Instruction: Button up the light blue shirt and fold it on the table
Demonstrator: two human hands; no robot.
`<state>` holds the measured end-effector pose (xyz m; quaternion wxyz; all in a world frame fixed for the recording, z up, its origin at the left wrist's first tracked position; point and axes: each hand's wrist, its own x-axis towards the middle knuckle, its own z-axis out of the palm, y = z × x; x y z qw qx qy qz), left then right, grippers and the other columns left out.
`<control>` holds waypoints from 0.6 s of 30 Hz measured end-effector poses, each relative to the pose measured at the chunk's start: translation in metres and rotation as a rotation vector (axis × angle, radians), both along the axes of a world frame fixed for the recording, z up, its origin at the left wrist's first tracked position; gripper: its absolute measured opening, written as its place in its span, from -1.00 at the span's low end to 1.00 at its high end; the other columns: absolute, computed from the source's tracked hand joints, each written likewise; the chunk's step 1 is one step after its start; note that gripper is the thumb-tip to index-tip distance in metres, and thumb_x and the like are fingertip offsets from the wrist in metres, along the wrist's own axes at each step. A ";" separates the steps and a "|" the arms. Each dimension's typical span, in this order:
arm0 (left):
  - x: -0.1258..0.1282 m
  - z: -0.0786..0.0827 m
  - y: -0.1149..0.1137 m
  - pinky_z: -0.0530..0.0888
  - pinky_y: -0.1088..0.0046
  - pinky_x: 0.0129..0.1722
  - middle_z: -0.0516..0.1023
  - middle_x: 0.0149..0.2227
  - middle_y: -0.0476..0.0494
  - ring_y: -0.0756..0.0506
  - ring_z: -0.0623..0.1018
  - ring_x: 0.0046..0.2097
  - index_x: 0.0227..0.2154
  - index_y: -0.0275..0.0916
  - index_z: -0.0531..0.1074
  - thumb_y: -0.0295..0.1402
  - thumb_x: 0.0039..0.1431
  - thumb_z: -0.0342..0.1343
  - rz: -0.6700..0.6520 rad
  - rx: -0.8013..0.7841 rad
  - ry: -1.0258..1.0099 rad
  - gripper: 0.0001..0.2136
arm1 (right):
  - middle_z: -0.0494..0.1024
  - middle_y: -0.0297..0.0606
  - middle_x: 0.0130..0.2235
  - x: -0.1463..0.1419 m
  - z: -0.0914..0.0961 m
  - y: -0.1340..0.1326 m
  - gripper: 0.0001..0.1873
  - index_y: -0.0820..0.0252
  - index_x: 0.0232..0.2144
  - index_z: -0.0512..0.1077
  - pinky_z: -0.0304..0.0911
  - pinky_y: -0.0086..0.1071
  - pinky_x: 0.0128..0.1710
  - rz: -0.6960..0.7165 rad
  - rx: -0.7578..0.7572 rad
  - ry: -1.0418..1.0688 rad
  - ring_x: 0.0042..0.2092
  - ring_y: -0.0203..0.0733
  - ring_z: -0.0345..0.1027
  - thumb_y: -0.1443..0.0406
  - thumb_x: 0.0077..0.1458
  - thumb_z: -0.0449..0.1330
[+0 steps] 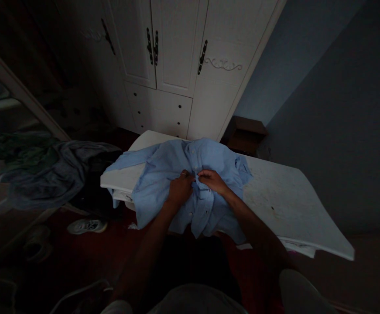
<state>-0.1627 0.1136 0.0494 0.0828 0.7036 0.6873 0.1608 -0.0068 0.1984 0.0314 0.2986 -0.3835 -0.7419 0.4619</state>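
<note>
A light blue button-up shirt (160, 174) lies spread on a white table, its front facing up and its lower hem hanging over the near edge. My left hand (181, 187) is closed on the left side of the front opening, a ring on one finger. Opposite it, my right hand (212, 179) pinches the other edge of the opening, close to the left fingertips. White buttons show above and below the hands. One sleeve stretches off to the left; short folds of cloth bunch at the right. The exact spot between the fingertips is too small to make out.
The white table (284, 196) extends to the right, with a small dark mark on it. Behind stands a white wardrobe (173, 48). A brown wooden stand (247, 131) is by the wall. Piled clothes (55, 174) lie at left, above a shoe (87, 226) on the red floor.
</note>
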 end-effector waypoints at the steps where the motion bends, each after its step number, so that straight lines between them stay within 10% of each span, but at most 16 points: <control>1: 0.000 0.000 0.001 0.44 0.40 -0.28 0.39 0.06 -0.18 -0.10 0.57 -0.20 -0.04 -0.12 0.46 -0.38 0.31 -0.09 -0.004 0.016 -0.007 -0.72 | 0.53 -0.38 -0.43 0.000 -0.002 0.003 -0.84 0.19 -0.39 0.52 0.27 -0.41 -0.36 0.011 -0.052 0.024 -0.40 -0.28 0.39 0.29 -0.08 0.18; 7: -0.002 -0.012 0.004 0.43 0.38 -0.10 0.52 -0.02 -0.17 -0.12 0.53 -0.05 -0.01 -0.16 0.44 -0.26 0.34 -0.08 -0.058 0.129 -0.197 -0.71 | 0.49 -0.39 -0.42 0.006 -0.002 0.010 -0.83 0.18 -0.39 0.50 0.28 -0.39 -0.33 0.043 -0.204 0.101 -0.37 -0.26 0.39 0.24 -0.07 0.20; 18: 0.002 -0.016 0.003 0.39 0.42 -0.27 0.55 -0.14 -0.20 -0.12 0.55 -0.18 -0.13 -0.22 0.47 -0.19 0.37 -0.17 -0.004 0.154 -0.126 -0.66 | 0.57 -0.31 -0.43 0.006 -0.003 0.007 -0.68 0.18 -0.41 0.54 0.32 -0.38 -0.36 0.070 0.008 0.062 -0.41 -0.26 0.42 0.04 0.00 0.27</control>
